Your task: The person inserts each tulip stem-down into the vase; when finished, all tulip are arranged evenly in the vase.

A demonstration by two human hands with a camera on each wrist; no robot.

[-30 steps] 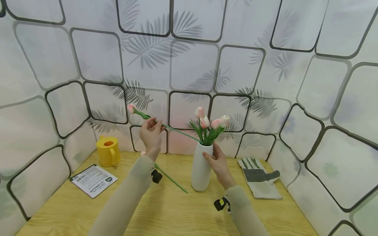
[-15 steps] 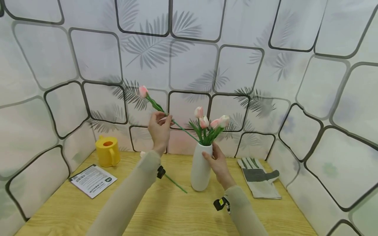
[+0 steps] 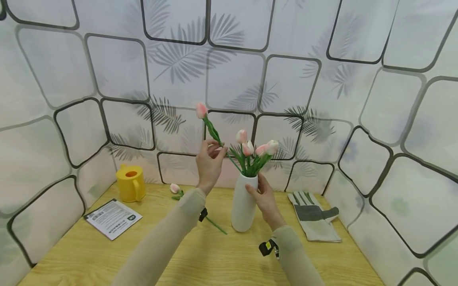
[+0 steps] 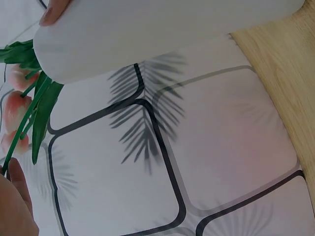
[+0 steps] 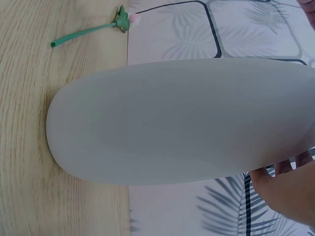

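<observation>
My left hand [image 3: 210, 165] pinches the green stem of a pink tulip [image 3: 202, 110] just below its leaves. The flower leans up to the left, while the stem's lower end reaches into the mouth of a white vase [image 3: 241, 210]. Several pink-and-white tulips [image 3: 247, 148] stand in the vase. With thumb and fingers around its upper right side, my right hand [image 3: 267, 200] holds the vase upright on the table. In the right wrist view the vase [image 5: 172, 123] fills the middle, with the right hand [image 5: 288, 191] at its upper part.
Another tulip [image 3: 174, 188] lies on the wooden table [image 3: 214, 258], partly hidden by the left forearm. At the left are a yellow container with a handle [image 3: 130, 186] and a printed sheet [image 3: 113, 218]. A grey-and-white work glove [image 3: 315, 218] lies right. Patterned walls enclose the table.
My left hand has moved right toward the vase, swinging the tulip's flower up and to the right. The stem slants more steeply now. The right hand and the vase have stayed in place.
</observation>
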